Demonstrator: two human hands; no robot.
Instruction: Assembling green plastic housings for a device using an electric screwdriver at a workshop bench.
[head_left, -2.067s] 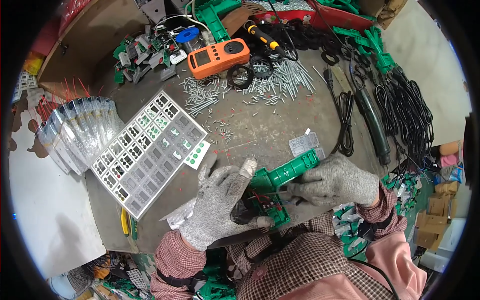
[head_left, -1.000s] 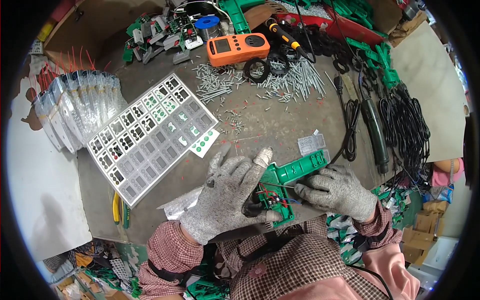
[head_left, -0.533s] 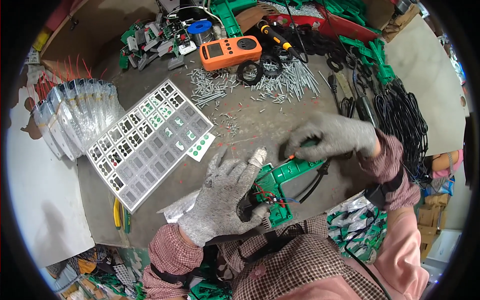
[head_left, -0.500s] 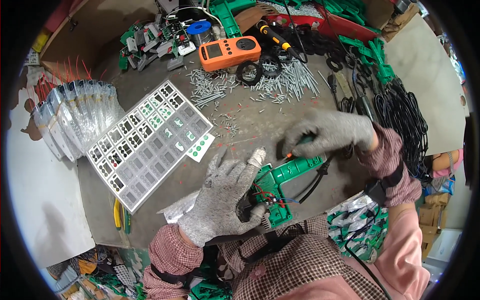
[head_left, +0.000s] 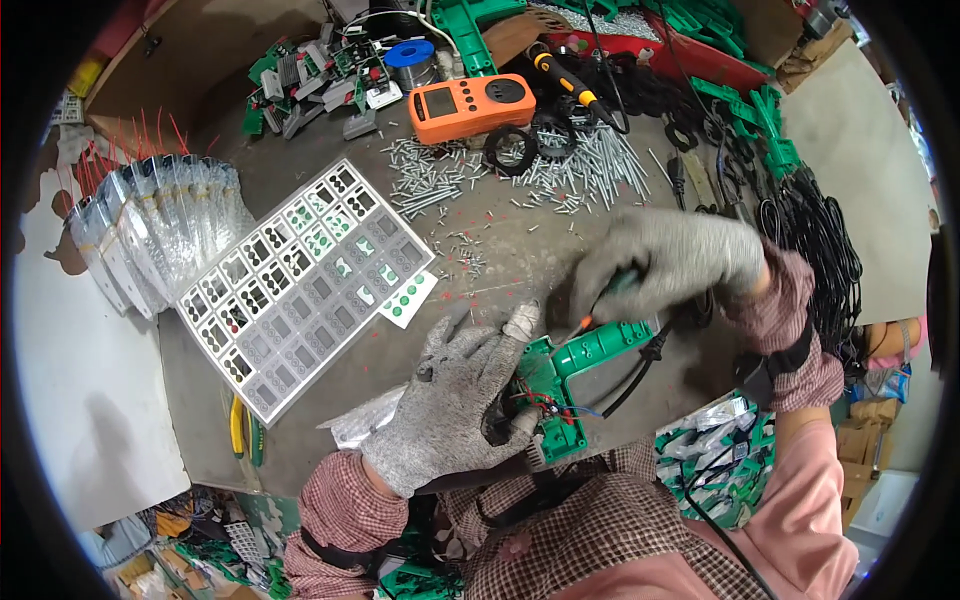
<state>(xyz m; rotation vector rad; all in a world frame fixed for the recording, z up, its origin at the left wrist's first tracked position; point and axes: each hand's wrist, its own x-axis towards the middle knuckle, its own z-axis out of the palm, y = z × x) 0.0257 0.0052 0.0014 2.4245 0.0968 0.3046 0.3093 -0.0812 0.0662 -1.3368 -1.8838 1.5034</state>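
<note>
A green plastic housing (head_left: pixel 604 346), shaped like a pistol grip, lies open-side up near the table's front edge. Red and blue wires show in its wider part, and a black cable (head_left: pixel 632 385) runs beside its handle. My left hand (head_left: pixel 455 400), in a grey glove with one wrapped fingertip, grips the housing's left end between fingers and thumb. Above the housing, my gloved right hand (head_left: pixel 672 262) is closed around a screwdriver (head_left: pixel 622 283) with a dark green handle and an orange part lower down. Its tip points at the housing's upper edge; contact cannot be made out.
Silver screws (head_left: pixel 590 165) lie in a pile beyond my hands, beside an orange meter (head_left: pixel 472 108) and solder spool (head_left: pixel 410 62). A sticker sheet (head_left: pixel 305 290) and bagged parts (head_left: pixel 165 225) are at left. Black cables (head_left: pixel 815 240) are bundled at right; yellow-green-handled pliers (head_left: pixel 247 430) lie near left.
The whole view has shifted slightly, moving the tabletop things a little rightward. My right hand stays over the housing with the screwdriver, blurred by motion; my left keeps its hold.
</note>
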